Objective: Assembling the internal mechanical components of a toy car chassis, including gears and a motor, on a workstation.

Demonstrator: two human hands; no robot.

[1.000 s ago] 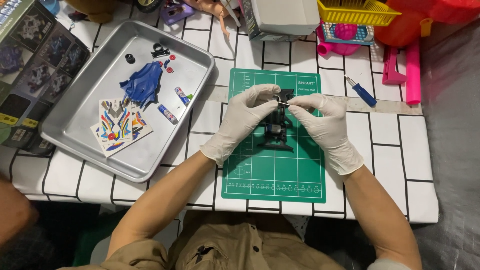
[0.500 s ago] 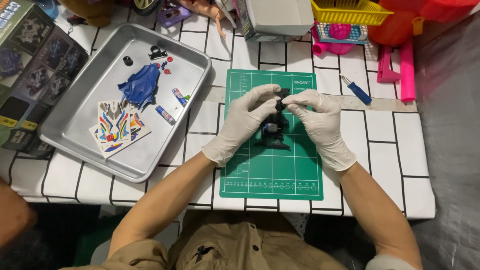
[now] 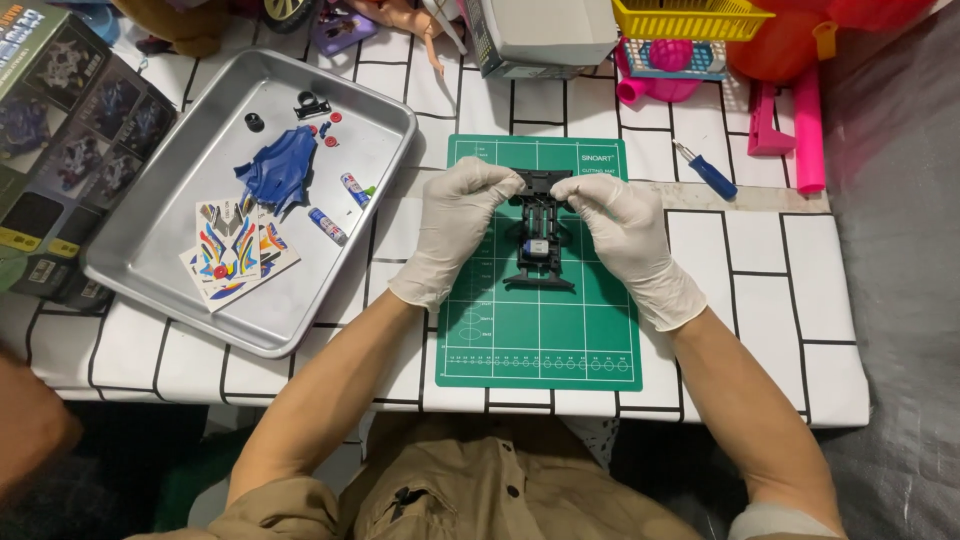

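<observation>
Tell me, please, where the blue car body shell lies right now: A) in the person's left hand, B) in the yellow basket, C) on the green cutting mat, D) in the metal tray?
D: the blue shell lies in the metal tray, beside the sticker sheet, while both gloved hands, left hand and right hand, hold the black chassis over the green mat.

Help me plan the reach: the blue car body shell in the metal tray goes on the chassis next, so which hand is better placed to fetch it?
Left. The left hand is on the tray side, nearer the blue shell. The right hand could keep its grip on the black chassis.
</observation>
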